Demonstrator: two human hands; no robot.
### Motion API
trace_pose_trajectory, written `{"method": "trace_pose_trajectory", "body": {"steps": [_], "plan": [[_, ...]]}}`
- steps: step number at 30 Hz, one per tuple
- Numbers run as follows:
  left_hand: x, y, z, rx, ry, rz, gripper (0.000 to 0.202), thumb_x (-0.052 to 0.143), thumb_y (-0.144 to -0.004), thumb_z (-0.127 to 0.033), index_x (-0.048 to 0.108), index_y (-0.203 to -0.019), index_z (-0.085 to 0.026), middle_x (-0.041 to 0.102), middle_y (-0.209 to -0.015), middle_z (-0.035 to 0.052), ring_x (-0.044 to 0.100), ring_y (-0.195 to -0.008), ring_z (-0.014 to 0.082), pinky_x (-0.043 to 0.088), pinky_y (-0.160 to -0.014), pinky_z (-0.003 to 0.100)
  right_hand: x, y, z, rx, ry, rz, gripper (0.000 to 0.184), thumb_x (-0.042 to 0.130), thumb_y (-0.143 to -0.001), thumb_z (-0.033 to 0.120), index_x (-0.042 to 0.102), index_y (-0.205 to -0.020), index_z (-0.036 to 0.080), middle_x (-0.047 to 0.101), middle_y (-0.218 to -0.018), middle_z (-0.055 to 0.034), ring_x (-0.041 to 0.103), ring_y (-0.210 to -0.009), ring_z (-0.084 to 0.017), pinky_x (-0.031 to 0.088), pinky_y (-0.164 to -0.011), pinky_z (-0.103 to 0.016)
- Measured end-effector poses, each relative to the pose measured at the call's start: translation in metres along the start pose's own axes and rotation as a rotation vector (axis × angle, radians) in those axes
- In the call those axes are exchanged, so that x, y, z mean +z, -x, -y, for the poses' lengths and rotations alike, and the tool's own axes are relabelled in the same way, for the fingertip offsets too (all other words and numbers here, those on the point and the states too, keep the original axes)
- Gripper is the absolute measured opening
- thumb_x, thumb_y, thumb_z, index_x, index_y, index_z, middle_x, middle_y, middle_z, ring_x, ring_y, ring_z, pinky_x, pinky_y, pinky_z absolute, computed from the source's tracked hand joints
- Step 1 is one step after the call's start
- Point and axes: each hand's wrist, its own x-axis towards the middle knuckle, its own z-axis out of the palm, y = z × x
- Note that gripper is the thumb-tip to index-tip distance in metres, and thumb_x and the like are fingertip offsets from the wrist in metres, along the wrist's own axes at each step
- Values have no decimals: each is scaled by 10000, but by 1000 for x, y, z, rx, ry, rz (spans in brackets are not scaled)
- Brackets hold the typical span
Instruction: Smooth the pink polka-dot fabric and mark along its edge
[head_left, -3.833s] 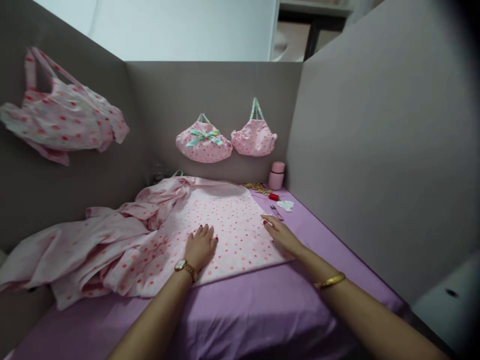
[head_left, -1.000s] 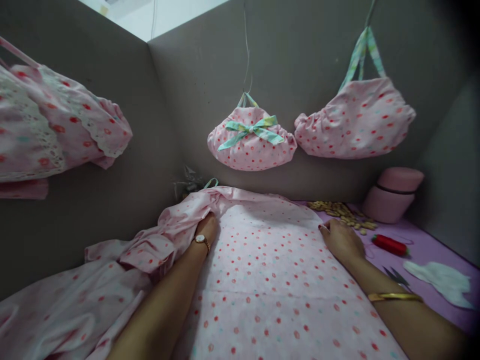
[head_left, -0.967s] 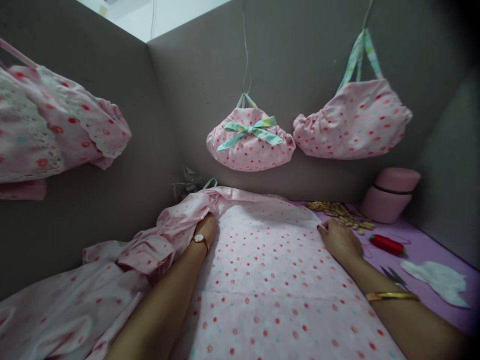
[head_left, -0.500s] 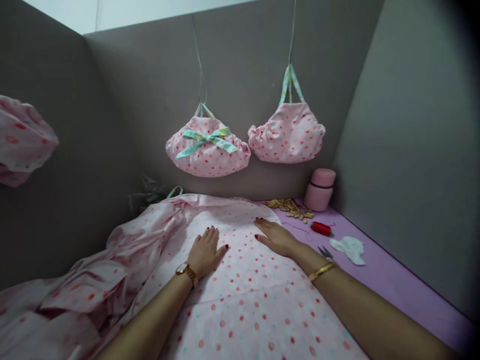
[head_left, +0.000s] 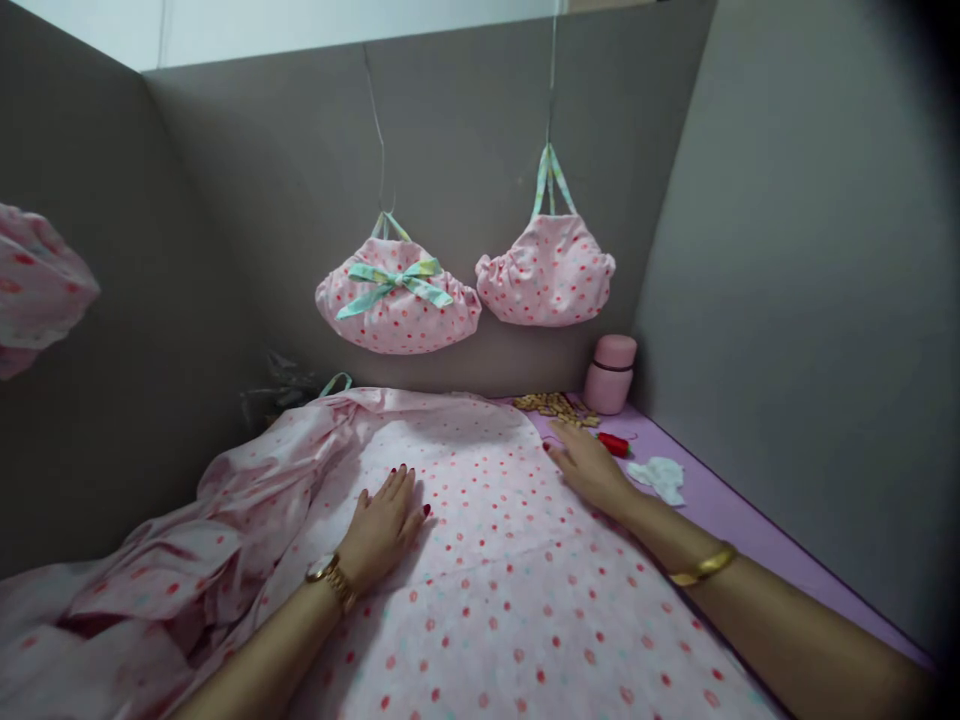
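Pink fabric with red dots (head_left: 487, 590) lies spread over the table, smooth in the middle and bunched into folds on the left. My left hand (head_left: 382, 530) rests flat on the smooth part, fingers stretched out, a gold watch (head_left: 330, 578) on its wrist. Near the fabric's right edge lies my right hand (head_left: 592, 470), palm down and fingers extended, with a gold bangle (head_left: 705, 566) on that arm. Neither hand grips anything. Just beyond the right hand is a red thread spool (head_left: 615, 445), partly covered by it.
Two dotted pink fabric pieces, one with a green bow (head_left: 397, 282) and a plain one (head_left: 551, 270), hang on the grey partition (head_left: 262, 150). A pink flask (head_left: 610, 375), peanuts (head_left: 555, 406) and a white cloth scrap (head_left: 661, 478) sit on the purple surface (head_left: 742, 530).
My hands have moved apart: the left slid left and nearer to me, the right slid right to the fabric's edge. The right arm now hides the scissors. The view has shifted slightly.
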Motion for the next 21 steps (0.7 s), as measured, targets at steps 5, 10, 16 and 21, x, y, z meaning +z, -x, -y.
{"method": "trace_pose_trajectory", "body": {"steps": [5,10,16,21], "plan": [[8,58,-22,330,91,21,582,297,-943,-498,152,-1481,-329,185,-1561,18,201,-1428,258,222,-1132,554,-48,52,-10,89,-107,55,364,402,-883,343,666,-1062,167,675,-1075,-130,620,-1006,-263,493,-862,-396],[20,90,-33,387,90,55,591,330,-944,-482,144,-1483,-325,237,-1548,41,270,-1404,281,259,-1114,575,-41,113,5,-96,-110,213,452,415,-907,370,539,-1299,184,536,-1352,-124,486,-1241,-258,366,-1049,-442],[-6,84,-29,166,83,21,441,325,-934,-358,507,-1290,-172,604,-1251,135,564,-1118,269,431,-954,454,-39,118,-10,61,-57,107,324,408,-880,251,613,-1112,154,607,-1136,-151,533,-1088,-267,416,-942,-441],[-25,83,-23,48,156,165,286,424,-870,-414,603,-855,-191,669,-908,75,601,-831,224,418,-720,329,-53,110,-11,73,-203,108,76,518,-770,206,584,-807,200,605,-938,-80,541,-939,-231,411,-863,-393]]}}
